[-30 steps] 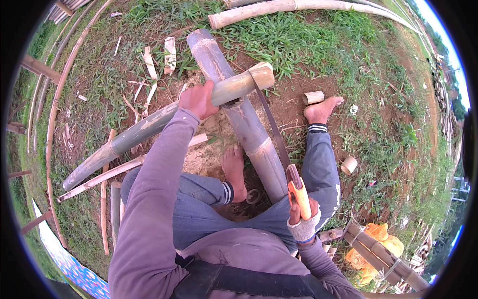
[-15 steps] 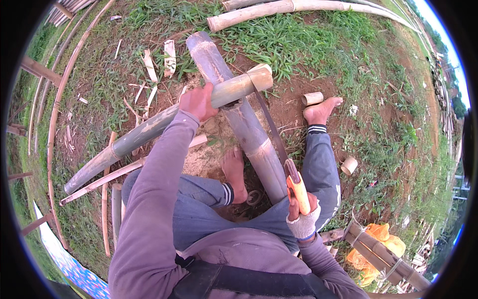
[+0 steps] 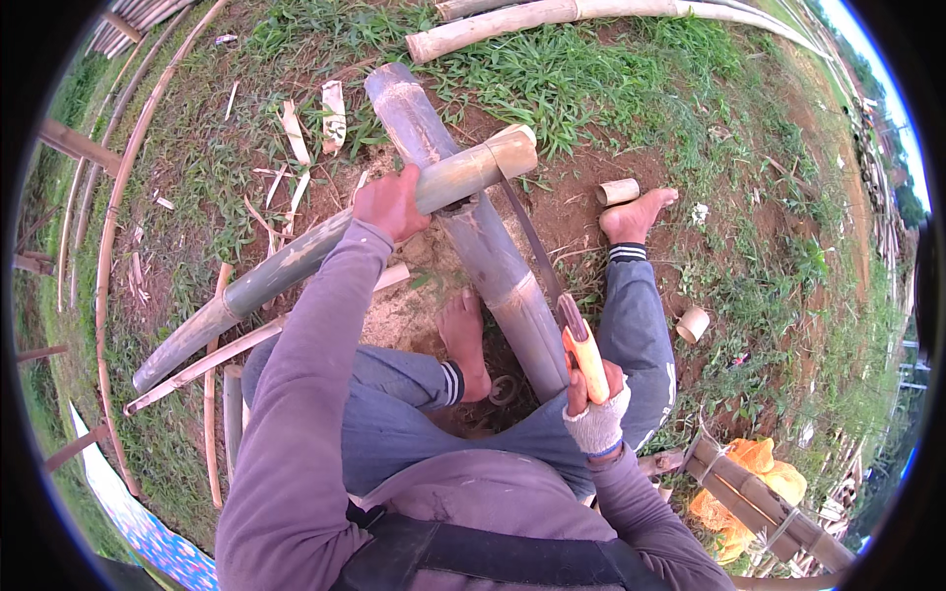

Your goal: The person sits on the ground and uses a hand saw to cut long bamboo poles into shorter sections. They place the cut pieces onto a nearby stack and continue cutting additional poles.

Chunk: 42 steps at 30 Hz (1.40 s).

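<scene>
The left hand (image 3: 390, 201) gripped a long grey-green bamboo pole (image 3: 286, 258); the right hand (image 3: 597, 406) clutched an orange-handled metal handsaw (image 3: 588, 362).

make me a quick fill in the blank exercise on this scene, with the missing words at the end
The right hand grips the saw by its ____ handle. The left hand holds the upper pole, a length of ____ resting across the lower pole. The whitish glove is on the ____ hand.
Missing words: orange; bamboo; right
</scene>
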{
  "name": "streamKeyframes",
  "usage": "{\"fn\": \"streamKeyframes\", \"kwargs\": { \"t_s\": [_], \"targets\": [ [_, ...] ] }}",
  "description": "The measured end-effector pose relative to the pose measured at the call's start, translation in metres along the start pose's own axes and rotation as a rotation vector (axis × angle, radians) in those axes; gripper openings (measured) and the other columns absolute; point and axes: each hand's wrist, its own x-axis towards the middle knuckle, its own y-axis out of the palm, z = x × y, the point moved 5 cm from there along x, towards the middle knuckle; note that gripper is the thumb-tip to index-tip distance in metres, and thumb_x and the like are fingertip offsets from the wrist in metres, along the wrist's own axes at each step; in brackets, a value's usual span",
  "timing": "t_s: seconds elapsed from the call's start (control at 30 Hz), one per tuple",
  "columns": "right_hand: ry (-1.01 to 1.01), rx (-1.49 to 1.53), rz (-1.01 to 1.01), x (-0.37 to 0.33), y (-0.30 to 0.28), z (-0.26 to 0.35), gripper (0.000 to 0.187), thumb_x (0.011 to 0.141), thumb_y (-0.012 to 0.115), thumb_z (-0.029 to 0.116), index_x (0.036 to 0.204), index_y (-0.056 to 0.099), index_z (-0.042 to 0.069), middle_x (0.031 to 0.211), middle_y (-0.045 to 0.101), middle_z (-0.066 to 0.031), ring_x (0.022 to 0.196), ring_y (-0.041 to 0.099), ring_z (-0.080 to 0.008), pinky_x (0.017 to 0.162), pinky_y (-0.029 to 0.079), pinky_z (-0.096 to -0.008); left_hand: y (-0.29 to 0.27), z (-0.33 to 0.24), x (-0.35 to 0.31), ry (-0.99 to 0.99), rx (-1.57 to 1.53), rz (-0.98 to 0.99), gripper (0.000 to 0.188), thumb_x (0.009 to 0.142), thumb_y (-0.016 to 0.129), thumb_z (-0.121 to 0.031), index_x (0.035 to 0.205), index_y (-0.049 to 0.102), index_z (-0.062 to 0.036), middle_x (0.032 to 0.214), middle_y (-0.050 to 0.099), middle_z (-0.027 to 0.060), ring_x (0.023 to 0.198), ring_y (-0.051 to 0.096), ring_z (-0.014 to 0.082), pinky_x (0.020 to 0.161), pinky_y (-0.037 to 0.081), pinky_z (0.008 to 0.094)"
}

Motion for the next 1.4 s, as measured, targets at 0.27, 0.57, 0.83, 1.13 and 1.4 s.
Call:
{"fn": "streamKeyframes", "kwargs": {
  "t_s": [0.27,0.57,0.83,1.13,1.4],
  "targets": [
    [0.104,0.131,-0.067,0.138,0.076,0.009,0.027,0.099,0.081,0.025,0.106,0.068,0.003,0.08,0.07,-0.0186,0.074,0.072,-0.0433,0.066,0.056,-0.0486,-0.006,-0.012,0.009,0.033,-0.028,0.036,0.067,0.074,0.091,-0.04,0.127,0.061,-0.0107,0.111,0.079,0.0213,0.103,0.078,0.0426,0.091,0.062,0.0534],
    [0.126,0.058,-0.037,0.11,0.08,-0.019,0.025,0.097,0.081,0.023,0.105,0.069,0.003,0.09,0.071,-0.0174,0.074,0.071,-0.0404,0.066,0.056,-0.0477,0.006,-0.015,0.017,0.034,-0.042,0.108,0.073,0.07,0.09,-0.044,0.13,0.061,-0.0129,0.11,0.079,0.0221,0.104,0.077,0.0444,0.091,0.061,0.0542],
    [0.073,0.099,-0.054,0.04,0.019,0.004,0.026,0.094,0.084,0.02,0.108,0.07,0.003,0.088,0.07,-0.0152,0.075,0.074,-0.0364,0.065,0.057,-0.0451,-0.004,0.008,0.017,-0.003,-0.039,0.111,0.081,0.066,0.09,-0.047,0.134,0.064,-0.0124,0.111,0.079,0.0249,0.105,0.077,0.0457,0.093,0.061,0.0538],
    [0.226,-0.093,0.122,0.167,0.105,-0.008,0.043,0.098,0.078,0.042,0.118,0.072,0.004,0.096,0.075,-0.0172,0.075,0.072,-0.0397,0.065,0.058,-0.0474,-0.001,-0.008,0.032,0.067,-0.055,0.145,0.086,0.065,0.089,-0.047,0.139,0.063,-0.0098,0.116,0.078,0.0264,0.108,0.076,0.0459,0.095,0.06,0.052],
    [0.236,0.269,0.061,-0.005,0.002,-0.006,0.031,0.092,0.084,0.016,0.116,0.071,0.004,0.095,0.073,-0.0133,0.081,0.075,-0.0361,0.07,0.059,-0.046,0.001,0.009,0.025,0.063,-0.102,0.166,0.087,0.066,0.093,-0.044,0.139,0.064,-0.0078,0.118,0.078,0.0259,0.111,0.076,0.0448,0.097,0.059,0.0509]
  ]
}}
